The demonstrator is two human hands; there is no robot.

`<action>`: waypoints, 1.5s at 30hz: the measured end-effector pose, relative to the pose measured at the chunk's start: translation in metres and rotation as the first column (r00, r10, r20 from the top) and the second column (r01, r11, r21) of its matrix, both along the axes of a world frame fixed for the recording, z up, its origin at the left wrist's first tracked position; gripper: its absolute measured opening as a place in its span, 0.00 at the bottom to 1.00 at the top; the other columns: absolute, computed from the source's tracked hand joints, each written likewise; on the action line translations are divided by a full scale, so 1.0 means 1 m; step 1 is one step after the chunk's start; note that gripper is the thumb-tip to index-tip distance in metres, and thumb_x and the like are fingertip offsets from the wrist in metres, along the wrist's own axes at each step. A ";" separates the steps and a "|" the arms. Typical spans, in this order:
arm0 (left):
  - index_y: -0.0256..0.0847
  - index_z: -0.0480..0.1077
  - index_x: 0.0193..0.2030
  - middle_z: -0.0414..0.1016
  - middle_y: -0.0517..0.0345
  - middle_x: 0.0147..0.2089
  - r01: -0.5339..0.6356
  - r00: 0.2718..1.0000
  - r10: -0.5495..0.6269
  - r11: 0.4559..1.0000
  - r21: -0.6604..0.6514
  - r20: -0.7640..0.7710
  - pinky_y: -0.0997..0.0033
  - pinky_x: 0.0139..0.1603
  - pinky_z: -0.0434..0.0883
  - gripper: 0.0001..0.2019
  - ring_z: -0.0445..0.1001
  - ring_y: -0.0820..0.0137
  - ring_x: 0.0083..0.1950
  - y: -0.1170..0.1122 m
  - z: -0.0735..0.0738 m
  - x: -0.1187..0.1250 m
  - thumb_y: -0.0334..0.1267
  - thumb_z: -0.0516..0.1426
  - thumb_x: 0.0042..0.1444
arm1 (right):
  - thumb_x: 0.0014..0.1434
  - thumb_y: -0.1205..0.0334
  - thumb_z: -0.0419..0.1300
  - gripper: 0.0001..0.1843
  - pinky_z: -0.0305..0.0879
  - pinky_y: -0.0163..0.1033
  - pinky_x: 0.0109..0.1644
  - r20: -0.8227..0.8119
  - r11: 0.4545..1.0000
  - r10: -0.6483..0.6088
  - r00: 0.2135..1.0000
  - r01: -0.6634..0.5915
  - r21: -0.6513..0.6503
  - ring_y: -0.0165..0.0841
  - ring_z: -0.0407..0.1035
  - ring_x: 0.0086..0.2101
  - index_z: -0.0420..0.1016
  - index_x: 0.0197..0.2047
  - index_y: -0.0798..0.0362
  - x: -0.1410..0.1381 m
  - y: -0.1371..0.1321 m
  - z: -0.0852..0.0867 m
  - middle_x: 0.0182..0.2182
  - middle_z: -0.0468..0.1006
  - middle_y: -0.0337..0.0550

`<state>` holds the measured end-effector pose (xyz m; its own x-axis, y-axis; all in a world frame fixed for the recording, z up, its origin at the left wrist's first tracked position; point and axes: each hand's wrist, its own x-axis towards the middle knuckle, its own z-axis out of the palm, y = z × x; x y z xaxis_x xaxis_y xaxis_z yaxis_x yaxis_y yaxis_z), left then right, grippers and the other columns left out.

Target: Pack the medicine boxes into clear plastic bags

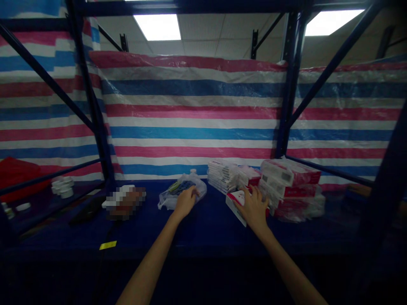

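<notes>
My left hand (186,202) is at the front of a clear plastic bag (200,188), its fingers slightly bent and apart over the bag's near side. Through the plastic show dark blue and yellow-green items (179,186) that I cannot name. Over a red and white box (237,198) lies my right hand (255,208), fingers spread across its top. That hand covers much of the box. Just right of it stands a stack of red and white boxes (291,180) in clear wrap. Behind the hands is a wrapped pile of thin white packs (221,174).
Blue rack posts (284,106) and braces frame the blue shelf (203,237). Striped plastic sheeting (193,114) hangs behind. On the left are a blurred-out brown and white item (125,202), a dark flat object (89,210), white tubs (65,187) and a yellow label (108,245).
</notes>
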<state>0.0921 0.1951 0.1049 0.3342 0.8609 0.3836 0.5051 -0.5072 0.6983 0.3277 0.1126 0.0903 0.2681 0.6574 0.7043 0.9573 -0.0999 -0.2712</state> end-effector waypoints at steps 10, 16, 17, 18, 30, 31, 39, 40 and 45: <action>0.47 0.49 0.62 0.71 0.54 0.52 0.633 0.726 -0.381 0.695 -0.341 0.572 0.57 0.60 0.54 0.35 0.64 0.61 0.57 -0.075 0.036 -0.071 0.34 0.56 0.47 | 0.56 0.51 0.54 0.30 0.63 0.43 0.47 -0.526 0.558 0.743 0.413 -0.817 0.147 0.36 0.65 0.47 0.52 0.59 0.48 -0.086 -0.006 0.009 0.50 0.68 0.46; 0.41 0.55 0.61 0.72 0.50 0.49 0.629 0.733 -0.345 0.673 -0.390 0.587 0.55 0.57 0.59 0.32 0.67 0.58 0.54 -0.072 0.023 -0.081 0.58 0.44 0.54 | 0.55 0.54 0.57 0.15 0.58 0.46 0.48 -0.325 0.577 0.791 0.519 -0.809 0.112 0.36 0.66 0.42 0.67 0.46 0.46 -0.104 -0.027 0.014 0.41 0.73 0.40; 0.41 0.57 0.60 0.73 0.50 0.47 0.575 0.768 -0.310 0.719 -0.390 0.560 0.55 0.56 0.60 0.30 0.68 0.58 0.52 -0.071 0.024 -0.081 0.56 0.46 0.54 | 0.55 0.53 0.57 0.14 0.57 0.46 0.47 -0.282 0.569 0.801 0.528 -0.817 0.087 0.36 0.66 0.42 0.68 0.45 0.46 -0.104 -0.032 0.016 0.40 0.74 0.39; 0.41 0.59 0.59 0.74 0.51 0.45 0.506 0.808 -0.268 0.772 -0.385 0.525 0.55 0.55 0.61 0.28 0.70 0.58 0.50 -0.070 0.025 -0.081 0.52 0.49 0.54 | 0.56 0.54 0.56 0.13 0.56 0.46 0.48 -0.251 0.550 0.816 0.521 -0.833 0.058 0.36 0.66 0.42 0.68 0.44 0.45 -0.104 -0.037 0.017 0.40 0.74 0.39; 0.43 0.60 0.56 0.72 0.51 0.50 0.640 0.619 -0.144 0.662 -0.389 0.772 0.54 0.52 0.65 0.22 0.67 0.57 0.54 -0.079 0.034 -0.079 0.38 0.52 0.53 | 0.55 0.55 0.57 0.20 0.61 0.45 0.50 -0.430 0.544 0.809 0.400 -0.787 0.292 0.37 0.63 0.48 0.63 0.51 0.46 -0.097 -0.027 0.004 0.47 0.68 0.43; 0.43 0.59 0.57 0.72 0.51 0.50 0.651 0.603 -0.138 0.654 -0.385 0.786 0.54 0.53 0.66 0.22 0.67 0.57 0.54 -0.081 0.034 -0.078 0.38 0.52 0.53 | 0.55 0.55 0.57 0.19 0.62 0.44 0.49 -0.449 0.537 0.808 0.380 -0.788 0.300 0.37 0.64 0.47 0.63 0.50 0.46 -0.099 -0.026 0.003 0.46 0.69 0.43; 0.44 0.55 0.59 0.71 0.51 0.51 0.686 0.512 -0.088 0.641 -0.345 0.855 0.55 0.52 0.67 0.23 0.68 0.57 0.54 -0.088 0.035 -0.070 0.40 0.50 0.55 | 0.53 0.59 0.60 0.25 0.65 0.43 0.48 -0.436 0.500 0.854 0.283 -0.677 0.540 0.35 0.65 0.46 0.57 0.53 0.44 -0.115 -0.032 -0.002 0.46 0.68 0.43; 0.44 0.54 0.59 0.71 0.51 0.51 0.696 0.490 -0.084 0.638 -0.330 0.868 0.56 0.51 0.67 0.23 0.68 0.58 0.54 -0.089 0.036 -0.068 0.38 0.50 0.56 | 0.52 0.59 0.60 0.23 0.65 0.43 0.48 -0.422 0.502 0.856 0.298 -0.673 0.543 0.35 0.65 0.45 0.59 0.51 0.45 -0.117 -0.033 -0.002 0.45 0.68 0.43; 0.43 0.50 0.61 0.71 0.48 0.52 0.730 0.422 -0.052 0.612 -0.306 0.905 0.60 0.50 0.68 0.24 0.71 0.61 0.51 -0.095 0.037 -0.060 0.31 0.48 0.57 | 0.53 0.61 0.60 0.11 0.65 0.41 0.44 -0.368 0.549 0.836 0.408 -0.614 0.567 0.32 0.67 0.38 0.67 0.40 0.49 -0.120 -0.037 0.002 0.35 0.72 0.39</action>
